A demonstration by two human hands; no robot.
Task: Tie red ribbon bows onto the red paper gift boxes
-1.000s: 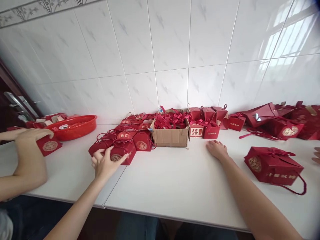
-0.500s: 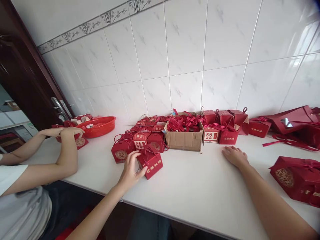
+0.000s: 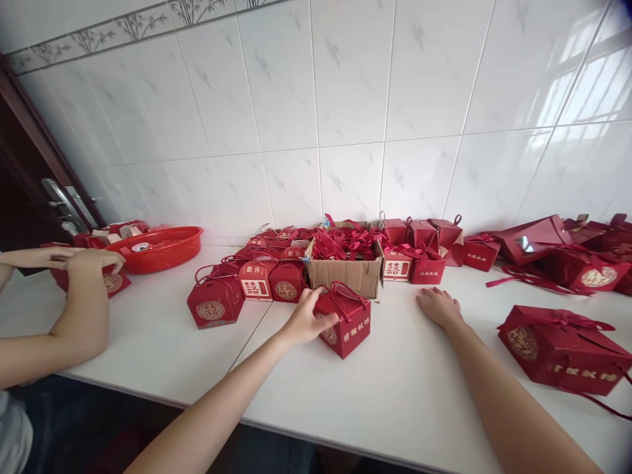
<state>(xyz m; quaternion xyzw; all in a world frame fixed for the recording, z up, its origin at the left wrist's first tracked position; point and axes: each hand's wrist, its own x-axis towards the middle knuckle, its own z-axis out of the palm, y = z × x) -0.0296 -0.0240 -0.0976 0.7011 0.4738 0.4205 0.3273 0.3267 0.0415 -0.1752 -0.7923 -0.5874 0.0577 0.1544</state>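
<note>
Both hands of the person are on the white worktop (image 3: 385, 395). The left hand (image 3: 307, 320) holds a small red box (image 3: 351, 329) by its left side, with the fingers closed on it. The right hand (image 3: 438, 307) lies flat and open on the bare surface, a little to the right of this box and not touching it. The small red box stands near the middle of the worktop, just in front of a cardboard box (image 3: 345, 276). It has a cord handle on top and gold Chinese characters on its front, too small to read surely.

At the far left, another person's hands (image 3: 89, 263) rest on a flat red packet (image 3: 116, 284), beside a red basin (image 3: 170, 253). Next comes a row of red boxes (image 3: 214, 308); one of them (image 3: 255, 286) has a white label with the red sign 囍. The cardboard box is full of red ribbons (image 3: 345, 240). To its right, a further box (image 3: 396, 267) shows the same 囍 on white. Near the right edge lies a big red box (image 3: 563, 349) with a gold round emblem and gold writing that is blurred.
</note>
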